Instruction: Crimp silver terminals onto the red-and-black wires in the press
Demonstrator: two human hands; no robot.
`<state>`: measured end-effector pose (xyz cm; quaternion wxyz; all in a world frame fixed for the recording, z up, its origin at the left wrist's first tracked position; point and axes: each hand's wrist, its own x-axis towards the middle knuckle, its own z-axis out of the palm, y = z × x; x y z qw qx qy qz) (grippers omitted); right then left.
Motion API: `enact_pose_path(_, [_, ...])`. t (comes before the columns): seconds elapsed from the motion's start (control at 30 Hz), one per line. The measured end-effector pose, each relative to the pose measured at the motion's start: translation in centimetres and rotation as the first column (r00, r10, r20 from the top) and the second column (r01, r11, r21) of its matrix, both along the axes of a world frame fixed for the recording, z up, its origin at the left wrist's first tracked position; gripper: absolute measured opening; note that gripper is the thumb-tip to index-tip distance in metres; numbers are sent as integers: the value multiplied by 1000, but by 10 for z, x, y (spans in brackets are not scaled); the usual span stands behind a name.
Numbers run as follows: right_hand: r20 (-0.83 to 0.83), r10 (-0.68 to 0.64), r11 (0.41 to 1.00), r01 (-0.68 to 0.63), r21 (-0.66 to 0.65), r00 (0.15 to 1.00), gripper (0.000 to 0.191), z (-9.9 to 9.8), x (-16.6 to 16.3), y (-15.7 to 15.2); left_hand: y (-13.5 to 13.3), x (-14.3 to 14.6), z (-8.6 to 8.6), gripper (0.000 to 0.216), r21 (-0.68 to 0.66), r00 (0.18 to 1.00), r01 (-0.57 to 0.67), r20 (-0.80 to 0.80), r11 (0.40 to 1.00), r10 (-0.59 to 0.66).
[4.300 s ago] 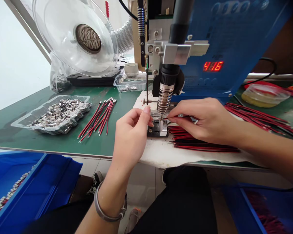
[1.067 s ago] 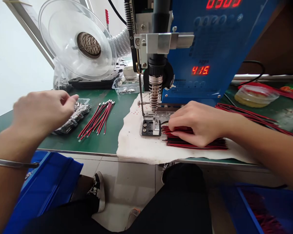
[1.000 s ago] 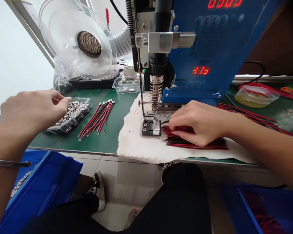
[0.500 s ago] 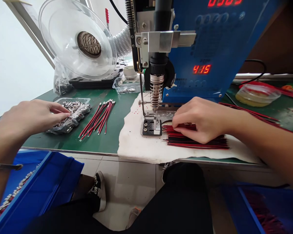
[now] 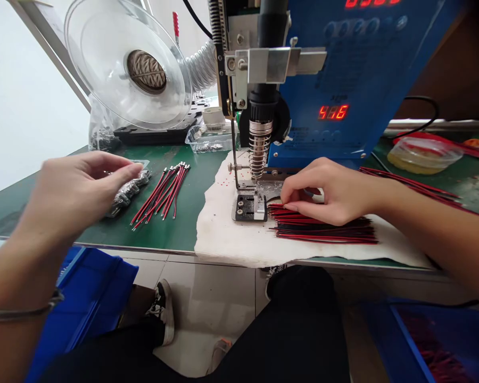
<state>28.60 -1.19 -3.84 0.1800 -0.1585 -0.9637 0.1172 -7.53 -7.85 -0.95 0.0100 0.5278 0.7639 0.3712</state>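
My left hand (image 5: 83,186) hovers in front of a clear tray of small metal connectors (image 5: 130,194), thumb and fingers pinched; anything between them is too small to make out. My right hand (image 5: 323,194) pinches the end of a red-and-black wire (image 5: 278,206) at the top of a bundle of wires (image 5: 327,234) on a white cloth (image 5: 223,239). Just left of those fingertips sits a small black fixture with a metal clamp (image 5: 249,207), below the soldering machine's spring-wrapped tip (image 5: 260,149). Several wires with metal ends (image 5: 162,194) lie between the tray and the cloth.
A blue control box (image 5: 343,80) with red digits stands behind the fixture. A clear fume hood (image 5: 104,64) rises at the back left. Blue bins (image 5: 99,287) flank my legs below the table edge. A round plastic tub (image 5: 423,154) sits at the right.
My left hand has lifted from the connector tray and moved right, its fingertips now pinched. My right hand stays at the wire bundle. The lower display went from 415 to 416.
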Motion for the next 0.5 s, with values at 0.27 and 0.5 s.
enact_pose_path(0.27, [-124, -126, 991, 131, 38, 984, 16, -2, -10, -3, -5, 82, -43, 15, 249, 769, 392, 441, 886, -464])
enact_pose_path(0.5, [-125, -101, 985, 117, 127, 987, 18, -6, -15, -4, 4, 112, -56, 28, 359, 482, 446, 676, 820, -558])
